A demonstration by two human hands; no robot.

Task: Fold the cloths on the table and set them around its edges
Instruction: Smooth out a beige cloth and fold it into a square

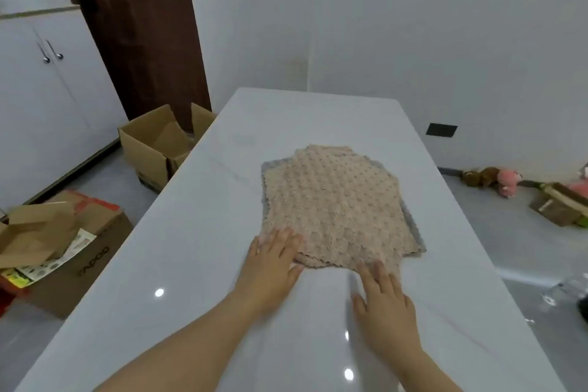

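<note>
A beige bobbled cloth lies spread flat in the middle of the glossy white table. Under it a grey cloth shows only as a thin border at the left, far and right sides. My left hand lies flat with straight fingers on the beige cloth's near left corner. My right hand lies flat on the table, its fingertips touching the cloth's near edge. Neither hand holds anything.
Open cardboard boxes stand on the floor left of the table, with another box of papers nearer me. Soft toys and clutter lie on the floor at the right. White cupboards line the left wall.
</note>
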